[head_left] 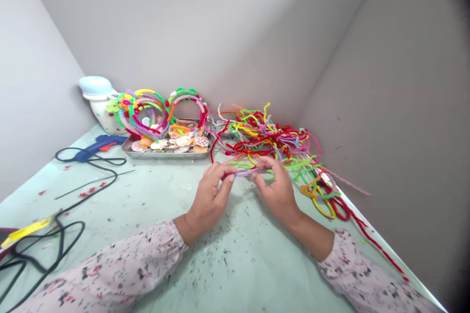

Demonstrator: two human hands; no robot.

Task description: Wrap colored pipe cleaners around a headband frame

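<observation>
Both hands meet over the pale green table (147, 205) and pinch a short lilac pipe cleaner (246, 172) between them. My left hand (210, 195) grips its left end with thumb and fingers closed. My right hand (276, 187) holds the right end, fingers curled round it. Just behind the hands lies a tangled pile of coloured pipe cleaners (268, 139) in red, green, yellow and orange.
A metal tray of seashells (172, 145) stands at the back, with heart-shaped pipe-cleaner frames (157, 112) leaning in it. A blue glue gun (97, 146) and its black cable (62, 225) lie at the left. A white pot (99, 100) sits in the corner. Walls close in behind and right.
</observation>
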